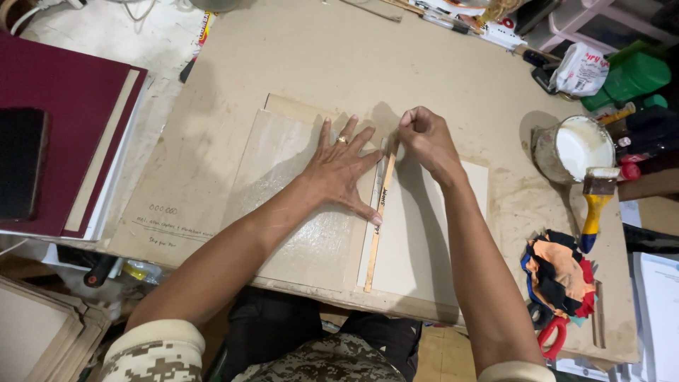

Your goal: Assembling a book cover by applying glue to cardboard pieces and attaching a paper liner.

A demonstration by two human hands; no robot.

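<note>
My left hand (341,168) lies flat with fingers spread on a glossy, glue-wet cardboard panel (290,191), its thumb against a thin wooden strip (380,216). That strip runs lengthwise between the wet panel and a dry pale board (417,247) to its right. My right hand (424,138) is closed, pinching the strip's far end. Both boards rest on a large brown cardboard sheet (297,64) covering the table.
A tub of white glue (574,150) and a yellow-handled brush (596,201) stand at the right. Coloured rags (559,272) and red-handled scissors (552,336) lie near the right front. A maroon folder stack (67,120) sits at the left. Clutter and a green container (636,74) crowd the far right.
</note>
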